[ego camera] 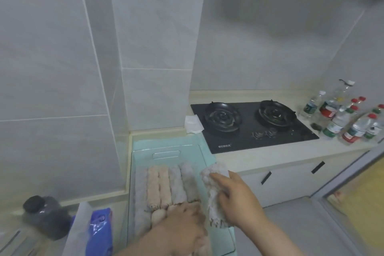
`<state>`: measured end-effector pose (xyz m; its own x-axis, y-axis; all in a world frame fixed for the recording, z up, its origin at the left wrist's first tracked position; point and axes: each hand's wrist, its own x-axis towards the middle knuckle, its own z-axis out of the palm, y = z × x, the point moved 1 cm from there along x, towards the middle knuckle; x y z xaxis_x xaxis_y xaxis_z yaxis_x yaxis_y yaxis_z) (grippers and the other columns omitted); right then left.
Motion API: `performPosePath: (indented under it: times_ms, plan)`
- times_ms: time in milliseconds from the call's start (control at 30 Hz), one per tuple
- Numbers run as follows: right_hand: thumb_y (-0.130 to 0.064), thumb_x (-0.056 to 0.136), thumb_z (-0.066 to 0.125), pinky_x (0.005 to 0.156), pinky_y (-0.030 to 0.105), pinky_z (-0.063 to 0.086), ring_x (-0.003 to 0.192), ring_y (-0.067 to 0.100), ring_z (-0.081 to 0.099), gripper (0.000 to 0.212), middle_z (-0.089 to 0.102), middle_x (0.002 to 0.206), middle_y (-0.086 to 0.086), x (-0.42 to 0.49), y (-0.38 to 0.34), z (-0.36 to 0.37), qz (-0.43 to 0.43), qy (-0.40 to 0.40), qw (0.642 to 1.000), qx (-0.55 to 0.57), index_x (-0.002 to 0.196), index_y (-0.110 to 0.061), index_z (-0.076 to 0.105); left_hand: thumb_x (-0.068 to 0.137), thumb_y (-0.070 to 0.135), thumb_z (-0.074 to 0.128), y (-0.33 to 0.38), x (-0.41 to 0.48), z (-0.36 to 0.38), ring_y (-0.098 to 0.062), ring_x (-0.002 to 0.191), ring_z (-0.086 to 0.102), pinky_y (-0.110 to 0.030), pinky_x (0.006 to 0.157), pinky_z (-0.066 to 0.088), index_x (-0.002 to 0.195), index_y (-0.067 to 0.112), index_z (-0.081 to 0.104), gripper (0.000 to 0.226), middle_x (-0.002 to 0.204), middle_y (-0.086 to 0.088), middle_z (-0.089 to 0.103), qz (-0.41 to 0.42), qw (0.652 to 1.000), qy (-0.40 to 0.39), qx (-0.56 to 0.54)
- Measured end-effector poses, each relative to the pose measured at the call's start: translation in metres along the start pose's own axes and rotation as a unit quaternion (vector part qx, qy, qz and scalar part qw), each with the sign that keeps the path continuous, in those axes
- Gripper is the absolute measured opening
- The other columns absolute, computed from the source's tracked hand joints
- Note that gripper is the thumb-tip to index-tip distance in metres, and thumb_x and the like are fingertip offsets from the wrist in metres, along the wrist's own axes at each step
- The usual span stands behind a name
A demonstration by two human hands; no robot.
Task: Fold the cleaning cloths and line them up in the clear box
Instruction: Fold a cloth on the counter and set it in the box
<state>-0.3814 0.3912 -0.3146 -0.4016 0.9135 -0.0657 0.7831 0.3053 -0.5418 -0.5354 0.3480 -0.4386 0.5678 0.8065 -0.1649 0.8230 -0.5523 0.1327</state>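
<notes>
Two hands at work | your right hand (pixel 234 197) grips a rolled fluffy grey-white cleaning cloth (pixel 213 208), its long axis pointing away from you | the open gap lies just left of that hand, beside the row of pink and grey rolled cloths (pixel 166 185) in the clear plastic box (pixel 143 151) | your left hand (pixel 182 222) rests on the rolls' near ends, grip unclear | right hand is nearer the gap
</notes>
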Motion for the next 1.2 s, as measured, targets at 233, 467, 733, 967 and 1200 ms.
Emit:
performPosePath:
  times_ms: [233, 467, 733, 967, 1200]
  plan:
    - [-0.013, 0.085, 0.040, 0.088, 0.020, 0.043, 0.111, 0.015, 0.054, 0.055, 0.042, 0.124, -0.010, 0.005, -0.001, 0.021, -0.012, -0.042, 0.999, -0.030, 0.131, -0.040, 0.051, 0.091, 0.055, 0.034, -0.002, 0.013, 0.012, -0.032, 0.141, 0.014, -0.056, 0.114, -0.013, 0.148, 0.012, 0.027, 0.071, 0.152, -0.016, 0.023, -0.096, 0.992, -0.087, 0.008]
    - [-0.028, 0.081, 0.049, 0.094, 0.027, 0.045, 0.113, 0.021, 0.053, 0.051, 0.040, 0.125, -0.001, 0.005, 0.000, 0.046, 0.003, -0.069, 0.995, -0.072, 0.132, -0.031, 0.047, 0.084, 0.056, 0.039, 0.000, 0.007, 0.019, -0.017, 0.147, -0.011, -0.054, 0.113, -0.016, 0.152, 0.021, 0.012, 0.081, 0.160, -0.003, 0.010, -0.124, 0.983, -0.131, -0.037]
    - [-0.005, 0.088, 0.048, 0.095, 0.040, 0.043, 0.121, 0.034, 0.040, 0.057, 0.023, 0.141, 0.025, 0.008, -0.003, 0.103, 0.050, -0.215, 0.935, -0.278, 0.141, -0.002, 0.027, 0.087, 0.059, 0.036, -0.017, -0.014, 0.004, -0.018, 0.147, -0.013, -0.049, 0.113, -0.018, 0.147, 0.019, 0.034, 0.072, 0.160, -0.002, 0.013, -0.117, 0.971, -0.208, -0.025]
    - [-0.015, 0.096, 0.041, 0.102, 0.038, 0.039, 0.123, 0.034, 0.043, 0.052, 0.028, 0.138, 0.020, 0.017, 0.004, 0.128, 0.129, -0.273, 0.923, -0.238, 0.143, 0.000, 0.024, 0.087, 0.060, 0.039, -0.016, -0.018, 0.005, -0.020, 0.147, -0.013, -0.052, 0.113, -0.018, 0.143, 0.018, 0.041, 0.070, 0.159, -0.004, 0.014, -0.111, 0.972, -0.204, -0.029]
    - [-0.026, 0.093, 0.037, 0.080, 0.023, 0.044, 0.103, 0.015, 0.055, 0.035, 0.053, 0.121, 0.005, 0.018, 0.016, 0.113, 0.203, -0.261, 0.941, 0.072, 0.128, -0.022, 0.036, 0.086, 0.035, 0.058, -0.021, -0.029, -0.007, -0.021, 0.148, -0.008, -0.036, 0.120, -0.003, 0.152, 0.016, 0.014, 0.082, 0.161, -0.006, -0.005, -0.179, 0.965, -0.135, -0.135]
